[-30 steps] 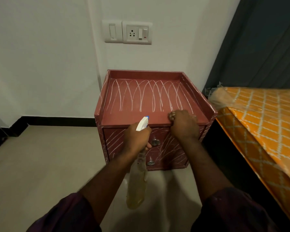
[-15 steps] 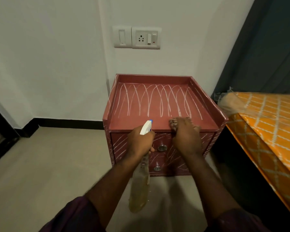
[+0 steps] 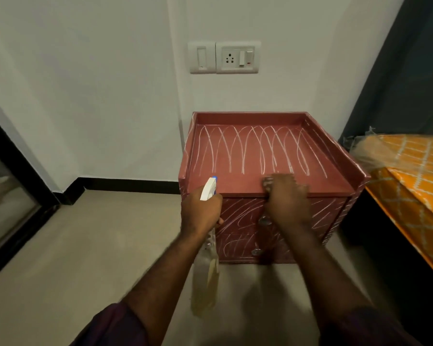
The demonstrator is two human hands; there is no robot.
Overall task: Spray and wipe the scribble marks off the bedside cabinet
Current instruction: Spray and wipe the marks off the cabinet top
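A red-brown bedside cabinet (image 3: pixel 235 186) stands against the wall, with white looping scribble marks (image 3: pixel 250 151) across its top and more on the drawer fronts. My left hand (image 3: pixel 201 213) grips the neck of a clear spray bottle (image 3: pixel 205 280) with a white nozzle, held in front of the cabinet's left front corner. My right hand (image 3: pixel 286 201) is curled over a small cloth (image 3: pixel 268 182) at the front edge of the top; only a bit of the cloth shows.
A bed with an orange patterned sheet (image 3: pixel 415 176) stands close on the right. A switch and socket plate (image 3: pixel 225 57) is on the wall above. A dark door frame (image 3: pixel 15 176) borders the beige floor on the left. A dark curtain hangs at the far right.
The view has shifted, so the cabinet sits further right and lower in frame. My right hand with the cloth has slid a little along the top's front edge. The bottle stays in my left hand.
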